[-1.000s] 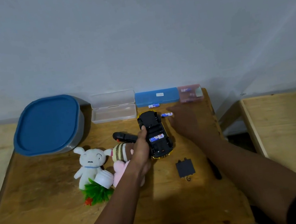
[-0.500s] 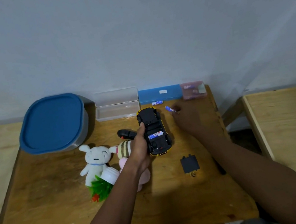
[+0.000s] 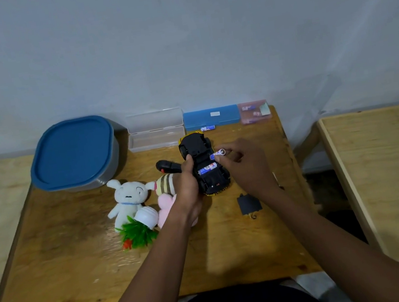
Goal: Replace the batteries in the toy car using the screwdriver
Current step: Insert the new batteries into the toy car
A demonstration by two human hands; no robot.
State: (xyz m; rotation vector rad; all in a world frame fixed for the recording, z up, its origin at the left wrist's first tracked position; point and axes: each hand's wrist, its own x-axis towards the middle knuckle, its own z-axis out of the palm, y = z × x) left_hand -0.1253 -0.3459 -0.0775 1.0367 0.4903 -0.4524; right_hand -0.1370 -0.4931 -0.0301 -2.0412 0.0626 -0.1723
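Loading cells looks like the step in hand: the left hand's (image 3: 188, 186) grip wraps the upturned toy car (image 3: 198, 148) mid-tabletop (image 3: 80, 261), the right hand (image 3: 245, 167) pinches a battery (image 3: 217, 153) at the car's 2 o'clock; next it likely needs aligning beside the seated battery (image 3: 207, 168)

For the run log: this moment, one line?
left hand grips toy car; right hand pinches battery over it; cover on table

worn wood table (image 3: 75, 262), plush cloth toys (image 3: 127, 197), glossy plastic car (image 3: 199, 150)
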